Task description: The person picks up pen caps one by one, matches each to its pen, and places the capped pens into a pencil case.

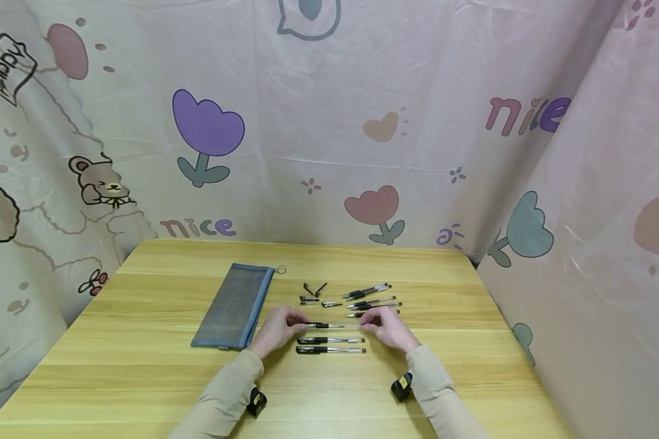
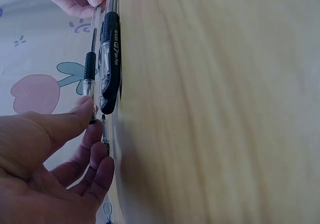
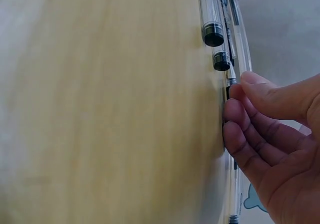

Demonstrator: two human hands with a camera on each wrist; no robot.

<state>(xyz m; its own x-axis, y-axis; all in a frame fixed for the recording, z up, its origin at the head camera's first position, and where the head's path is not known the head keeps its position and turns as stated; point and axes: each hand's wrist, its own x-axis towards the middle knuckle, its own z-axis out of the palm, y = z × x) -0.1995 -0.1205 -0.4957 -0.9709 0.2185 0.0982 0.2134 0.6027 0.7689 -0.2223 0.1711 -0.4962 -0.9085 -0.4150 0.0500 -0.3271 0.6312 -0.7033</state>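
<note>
A gel pen (image 1: 329, 325) with a clear barrel and black grip is held level between both hands. My left hand (image 1: 277, 329) pinches its front end, where a clear cap (image 2: 89, 88) covers the tip, between thumb and forefinger. At the barrel's rear end, thumb and forefinger of my right hand (image 1: 391, 329) pinch the pen. Just nearer to me lie two capped gel pens (image 1: 331, 341), parallel to the held one. Beyond the hands, several loose black-and-clear caps (image 1: 309, 299) are scattered, and several uncapped pens (image 1: 369, 292) lie to their right, one partly behind my right hand.
A grey mesh pencil case (image 1: 232, 306) with blue edging and a zip ring lies flat left of the hands. The wooden table (image 1: 115, 341) meets a patterned cloth (image 1: 307, 134) at its back and sides.
</note>
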